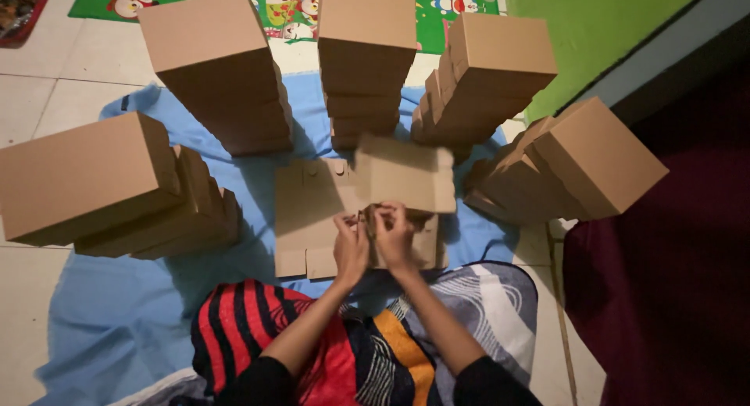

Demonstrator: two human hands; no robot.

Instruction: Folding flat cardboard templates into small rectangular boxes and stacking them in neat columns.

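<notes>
Where stacks (219, 78) crowd, hands (375, 242) fold box (402, 179).

- half-folded brown cardboard box (402, 179): one flap raised, its near edge pinched at both hands, lying near the person; over a flat die-cut cardboard sheet (306, 211) on blue cloth

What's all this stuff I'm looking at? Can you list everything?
Stacks of folded boxes: five, brown cardboard, in an arc around the person.
Half-folded box: one, brown, centre, in both hands.
Flat cardboard blank: brown, on the sheet under the box.
Sheet: one, light blue, spread on the tiled floor.
Play mat: one, green with cartoon figures, top.
Wall: green, top right.
Patterned cloth: red, black, orange and grey, over the lap.
Left hand: on the box edge.
Right hand: on the box edge.
</notes>
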